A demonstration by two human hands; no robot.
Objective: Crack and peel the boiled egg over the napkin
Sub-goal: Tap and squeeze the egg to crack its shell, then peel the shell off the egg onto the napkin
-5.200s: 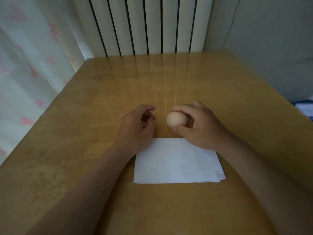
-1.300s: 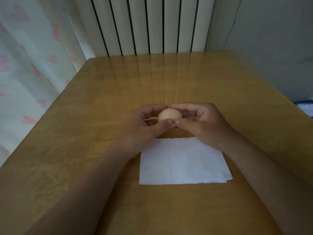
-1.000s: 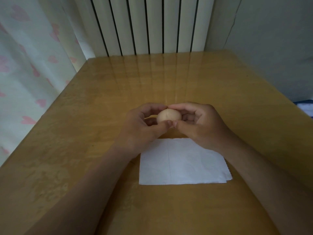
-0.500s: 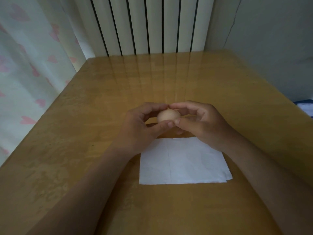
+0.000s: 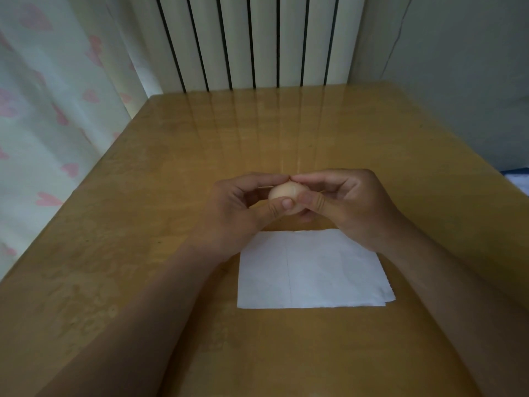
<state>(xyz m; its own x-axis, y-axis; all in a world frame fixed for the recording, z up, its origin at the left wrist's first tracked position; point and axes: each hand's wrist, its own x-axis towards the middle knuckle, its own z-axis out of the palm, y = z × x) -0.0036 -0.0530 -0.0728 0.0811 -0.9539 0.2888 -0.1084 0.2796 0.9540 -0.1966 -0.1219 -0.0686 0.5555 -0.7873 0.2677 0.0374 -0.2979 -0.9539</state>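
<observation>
Boiled egg (image 5: 283,194): it sits between both grips, lifted off the bench (image 5: 200,138). A faint line crosses the top of the shell, and I cannot tell whether that is a crack.
Left grip (image 5: 237,213): clamped on the egg's left end, with the thumb (image 5: 279,207) on the near face and the forefinger curled over the top.
Right grip (image 5: 352,207): clamped on the right end. Its thumb (image 5: 313,203) lies just beside the left thumb, and the two forefinger tips meet above the egg.
Napkin (image 5: 309,270): it lies flat on the bench on my side of both grips. The egg seems to hang at its far edge or just past it.
Step in hand: I judge it to be breaking into the shell with the thumbs to start the peel.
Doing it well: I would draw both grips back until the egg is squarely above the napkin. Then I would press with one thumb tip at that line while the other grip only steadies. I would lift small flakes rather than squeeze.
Risk: too hard a pinch could gouge the white, and flakes dropped here may land on bare bench.
</observation>
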